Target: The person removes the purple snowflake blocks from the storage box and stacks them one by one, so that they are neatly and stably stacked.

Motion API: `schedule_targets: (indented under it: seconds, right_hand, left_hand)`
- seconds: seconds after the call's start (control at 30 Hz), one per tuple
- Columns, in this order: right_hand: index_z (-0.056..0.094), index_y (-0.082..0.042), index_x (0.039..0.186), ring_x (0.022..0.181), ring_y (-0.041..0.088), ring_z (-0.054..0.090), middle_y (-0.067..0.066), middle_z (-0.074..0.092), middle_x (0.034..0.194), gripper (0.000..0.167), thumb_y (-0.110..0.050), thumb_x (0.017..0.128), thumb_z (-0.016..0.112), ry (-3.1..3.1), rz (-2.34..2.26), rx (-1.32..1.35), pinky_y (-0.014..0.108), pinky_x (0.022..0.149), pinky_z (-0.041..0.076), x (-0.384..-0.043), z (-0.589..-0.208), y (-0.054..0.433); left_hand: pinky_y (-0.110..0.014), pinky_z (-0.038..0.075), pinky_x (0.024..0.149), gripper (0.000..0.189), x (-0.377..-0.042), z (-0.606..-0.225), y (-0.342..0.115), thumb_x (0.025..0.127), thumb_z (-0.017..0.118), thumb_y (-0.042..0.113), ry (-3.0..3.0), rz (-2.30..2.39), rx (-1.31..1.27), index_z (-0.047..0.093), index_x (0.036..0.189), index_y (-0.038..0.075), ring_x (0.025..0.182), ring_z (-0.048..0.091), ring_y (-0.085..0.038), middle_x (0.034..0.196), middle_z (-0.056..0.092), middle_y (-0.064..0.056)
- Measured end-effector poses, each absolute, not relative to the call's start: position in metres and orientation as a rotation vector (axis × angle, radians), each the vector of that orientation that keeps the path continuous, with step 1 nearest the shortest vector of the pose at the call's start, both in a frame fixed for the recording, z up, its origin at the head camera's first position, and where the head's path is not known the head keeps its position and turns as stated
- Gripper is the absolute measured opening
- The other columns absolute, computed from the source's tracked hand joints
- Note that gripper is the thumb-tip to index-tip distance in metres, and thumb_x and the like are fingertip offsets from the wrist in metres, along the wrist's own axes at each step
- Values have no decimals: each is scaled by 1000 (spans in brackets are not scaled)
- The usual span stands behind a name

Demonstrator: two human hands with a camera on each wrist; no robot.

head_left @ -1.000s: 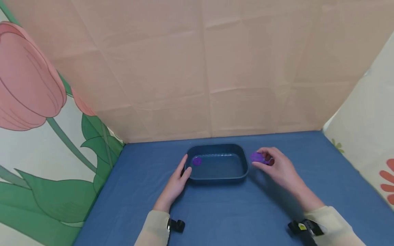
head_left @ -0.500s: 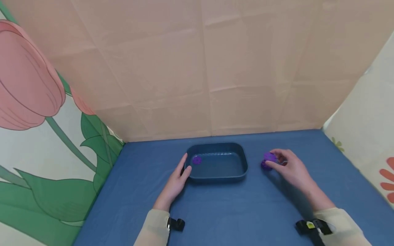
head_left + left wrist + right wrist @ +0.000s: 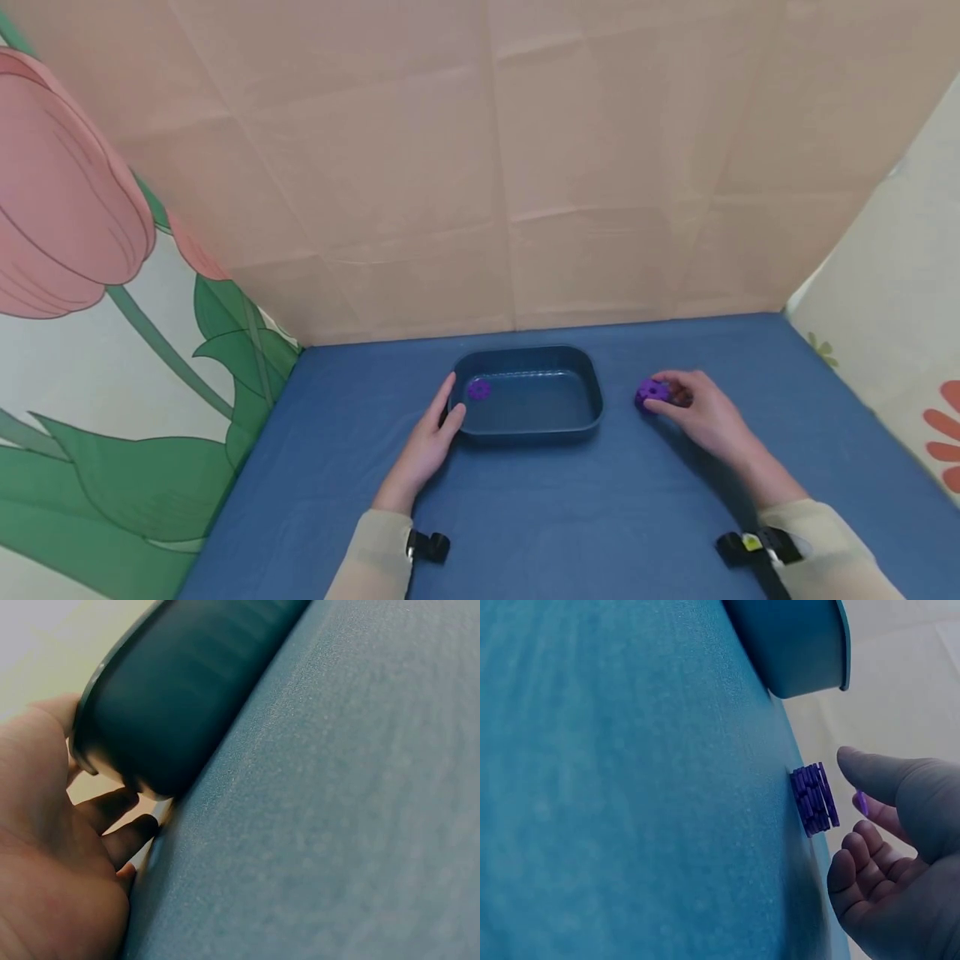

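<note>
In the head view my left hand (image 3: 422,450) holds the left end of a dark blue tray (image 3: 528,436), its thumb at the near corner. From the left wrist, fingers show against the tray's outer wall (image 3: 165,697). Over on the right, my right hand (image 3: 705,417) is at a short stack of purple notched discs (image 3: 643,403). Seen from the right wrist, the stack (image 3: 811,801) stands on the cloth, and a thin purple disc (image 3: 862,802) is pinched between thumb and index finger, slightly apart from it. One flat purple disc (image 3: 480,389) lies inside the tray at its left.
Blue cloth (image 3: 525,517) covers the table. Behind it rises a beige sheet (image 3: 510,167). A wall with painted tulips (image 3: 67,183) flanks the left side, and a pale wall (image 3: 892,292) the right. Each wrist wears a black strapped camera (image 3: 431,547).
My right hand has moved right, away from the tray's side, with a purple disc, then come down over the purple stack. The left hand and tray stay in place.
</note>
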State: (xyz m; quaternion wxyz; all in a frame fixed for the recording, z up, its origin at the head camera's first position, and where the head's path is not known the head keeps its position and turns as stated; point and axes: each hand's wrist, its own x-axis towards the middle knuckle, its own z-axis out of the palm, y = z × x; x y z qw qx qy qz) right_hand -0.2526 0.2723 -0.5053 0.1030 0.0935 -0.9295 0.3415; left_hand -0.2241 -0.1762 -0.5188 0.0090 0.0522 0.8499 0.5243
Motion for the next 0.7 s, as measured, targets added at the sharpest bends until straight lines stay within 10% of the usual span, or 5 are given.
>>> schedule_targets:
  seconds: [0.7]
  right_hand:
    - [61,-9,126,90,28,53,15,54,108,57,-51,88,68,-2845,981,261,38,67,45,-256,-511,273]
  left_hand:
    - [-52,15,116,64,-224,-517,-177,93,43,67,2623,1640,174,17,150,53,144,14,-9,154,16,28]
